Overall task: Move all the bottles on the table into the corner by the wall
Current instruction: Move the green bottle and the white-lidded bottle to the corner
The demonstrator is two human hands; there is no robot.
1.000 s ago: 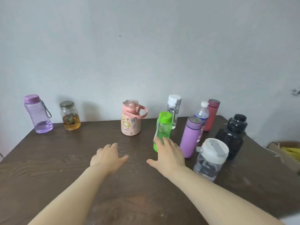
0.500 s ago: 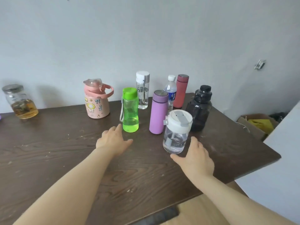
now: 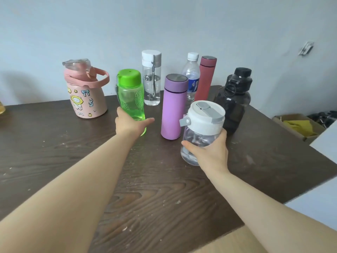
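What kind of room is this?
Probably an ordinary room at home or in a workroom: a worn dark wooden table against a plain painted wall, with a cardboard box of clutter on the floor beside it.

Pale grey-blue wall [image 3: 164,24] behind the scene, bearing a small metal bracket [image 3: 306,48] at upper right. On the floor at right, an open cardboard box [image 3: 284,119] holding crumpled yellow material [image 3: 299,125]; dark, indistinct items [image 3: 322,115] lie just behind it. A light panel [image 3: 321,194] occupies the lower right edge.
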